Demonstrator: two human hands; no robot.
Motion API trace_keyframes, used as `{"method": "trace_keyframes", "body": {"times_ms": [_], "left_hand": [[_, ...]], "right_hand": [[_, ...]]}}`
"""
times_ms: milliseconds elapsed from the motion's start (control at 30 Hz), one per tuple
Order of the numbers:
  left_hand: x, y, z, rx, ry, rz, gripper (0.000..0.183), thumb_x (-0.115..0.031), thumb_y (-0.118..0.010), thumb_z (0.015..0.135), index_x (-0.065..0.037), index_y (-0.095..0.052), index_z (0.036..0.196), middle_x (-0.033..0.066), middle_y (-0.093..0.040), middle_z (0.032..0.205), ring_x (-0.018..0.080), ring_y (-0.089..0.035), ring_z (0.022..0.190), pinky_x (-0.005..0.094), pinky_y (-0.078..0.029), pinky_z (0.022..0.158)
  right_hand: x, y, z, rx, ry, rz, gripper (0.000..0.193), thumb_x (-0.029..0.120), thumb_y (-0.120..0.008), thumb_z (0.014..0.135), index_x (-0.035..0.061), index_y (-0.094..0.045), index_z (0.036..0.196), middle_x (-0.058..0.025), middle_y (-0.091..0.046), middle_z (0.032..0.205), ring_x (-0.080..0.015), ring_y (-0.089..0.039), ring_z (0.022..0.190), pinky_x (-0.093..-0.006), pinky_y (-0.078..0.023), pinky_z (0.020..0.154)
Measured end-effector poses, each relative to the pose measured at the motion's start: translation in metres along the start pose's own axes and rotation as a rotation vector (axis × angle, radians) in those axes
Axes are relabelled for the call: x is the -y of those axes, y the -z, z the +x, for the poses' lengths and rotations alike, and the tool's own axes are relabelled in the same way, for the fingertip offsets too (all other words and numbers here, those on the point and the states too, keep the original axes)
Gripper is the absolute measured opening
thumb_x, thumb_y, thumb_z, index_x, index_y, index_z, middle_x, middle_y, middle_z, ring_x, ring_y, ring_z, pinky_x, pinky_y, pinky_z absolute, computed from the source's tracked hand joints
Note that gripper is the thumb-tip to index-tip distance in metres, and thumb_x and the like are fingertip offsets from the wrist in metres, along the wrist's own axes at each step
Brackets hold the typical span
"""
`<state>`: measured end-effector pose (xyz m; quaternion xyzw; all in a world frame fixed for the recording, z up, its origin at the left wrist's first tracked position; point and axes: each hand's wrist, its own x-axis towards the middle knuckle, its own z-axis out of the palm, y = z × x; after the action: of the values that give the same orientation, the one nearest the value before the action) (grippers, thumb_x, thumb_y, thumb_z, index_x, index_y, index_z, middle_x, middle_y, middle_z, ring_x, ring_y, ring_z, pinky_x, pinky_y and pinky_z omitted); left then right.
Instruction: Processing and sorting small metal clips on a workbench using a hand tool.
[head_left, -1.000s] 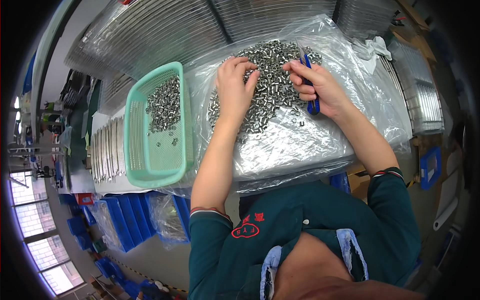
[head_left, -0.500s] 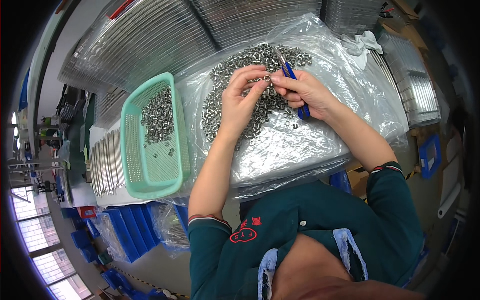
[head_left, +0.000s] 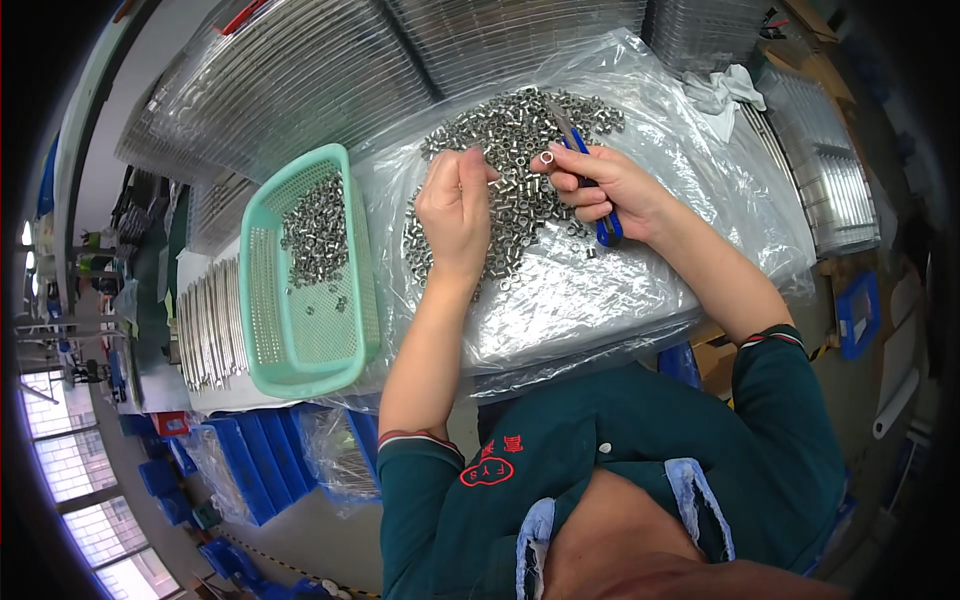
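Observation:
My right hand (head_left: pixel 612 190) holds a small shiny metal ring (head_left: pixel 547 158) between thumb and forefinger. The same hand also keeps a blue-handled tool (head_left: pixel 582 160) with a slim pointed metal tip across its palm; I cannot tell its exact kind. Apart from it, my left hand (head_left: pixel 455 210) is closed like a fist, and whether something small is inside is hidden. Both hands hover over a wide heap of short metal sleeves (head_left: pixel 510 230), spread on clear plastic sheeting (head_left: pixel 590 310). More such pieces (head_left: pixel 318 235) lie in a pale green plastic basket (head_left: pixel 305 385) to the left.
Ribbed clear trays (head_left: pixel 270 100) stand along the back, with another stack (head_left: pixel 835 190) at the right. A white cloth (head_left: pixel 720 90) lies at the back right. Metal rods (head_left: pixel 212 325) sit left of the basket. Blue bins (head_left: pixel 255 465) stand below the table's front edge.
My left hand has drawn away from the ring, moving slightly left, and its fingers have curled in. The ring stays in my right hand, now tipped a little.

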<state>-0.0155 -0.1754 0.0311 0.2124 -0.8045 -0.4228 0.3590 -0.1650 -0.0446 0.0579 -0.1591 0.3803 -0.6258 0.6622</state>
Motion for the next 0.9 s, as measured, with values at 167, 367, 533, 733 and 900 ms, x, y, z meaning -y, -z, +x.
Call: {"method": "trace_keyframes", "body": {"times_ms": [167, 367, 533, 733, 900], "left_hand": [[-0.022, -0.016, 0.006, -0.159, -0.201, -0.026, 0.011, -0.01, -0.062, 0.08, -0.002, -0.061, 0.087, 0.0062, -0.057, 0.089, 0.0119, -0.054, 0.082, 0.0242, -0.044, 0.067], [-0.023, -0.02, 0.004, -0.053, -0.384, 0.122, 0.018, -0.011, -0.07, 0.069, -0.008, -0.064, 0.085, 0.0059, -0.056, 0.087, 0.0221, -0.052, 0.085, 0.0323, -0.042, 0.073], [-0.023, -0.021, 0.004, -0.07, -0.373, 0.084, 0.016, -0.009, -0.069, 0.07, -0.008, -0.064, 0.084, 0.0056, -0.057, 0.086, 0.0218, -0.052, 0.083, 0.0319, -0.043, 0.073], [-0.024, -0.021, 0.003, -0.06, -0.359, 0.081, 0.017, -0.01, -0.069, 0.07, -0.008, -0.064, 0.086, 0.0062, -0.057, 0.086, 0.0216, -0.053, 0.082, 0.0314, -0.043, 0.072], [-0.022, -0.02, 0.003, -0.037, -0.359, 0.114, 0.021, -0.01, -0.069, 0.07, -0.009, -0.065, 0.091, 0.0061, -0.057, 0.086, 0.0214, -0.053, 0.083, 0.031, -0.043, 0.071]], "right_hand": [[-0.001, 0.0, 0.001, -0.004, -0.024, 0.0, 0.021, 0.024, -0.049, 0.091, 0.0034, -0.053, 0.094, 0.0052, -0.046, 0.066, 0.003, -0.032, 0.044, -0.0112, -0.024, 0.034], [-0.003, 0.001, 0.001, -0.019, 0.007, -0.016, 0.02, 0.024, -0.057, 0.086, 0.0082, -0.048, 0.077, 0.0044, -0.047, 0.068, 0.0029, -0.034, 0.045, -0.0108, -0.026, 0.034], [-0.004, 0.004, 0.002, 0.003, 0.003, 0.028, 0.018, 0.023, -0.057, 0.086, 0.0078, -0.049, 0.079, 0.004, -0.048, 0.068, 0.003, -0.035, 0.045, -0.0107, -0.027, 0.034], [-0.004, 0.004, 0.002, -0.004, -0.005, 0.018, 0.017, 0.022, -0.057, 0.086, 0.008, -0.05, 0.08, 0.0042, -0.049, 0.068, 0.0031, -0.035, 0.045, -0.0107, -0.027, 0.034], [-0.005, 0.005, 0.002, -0.011, -0.006, 0.019, 0.016, 0.022, -0.057, 0.086, 0.0082, -0.05, 0.081, 0.0043, -0.049, 0.068, 0.0031, -0.035, 0.045, -0.0109, -0.027, 0.034]]}}
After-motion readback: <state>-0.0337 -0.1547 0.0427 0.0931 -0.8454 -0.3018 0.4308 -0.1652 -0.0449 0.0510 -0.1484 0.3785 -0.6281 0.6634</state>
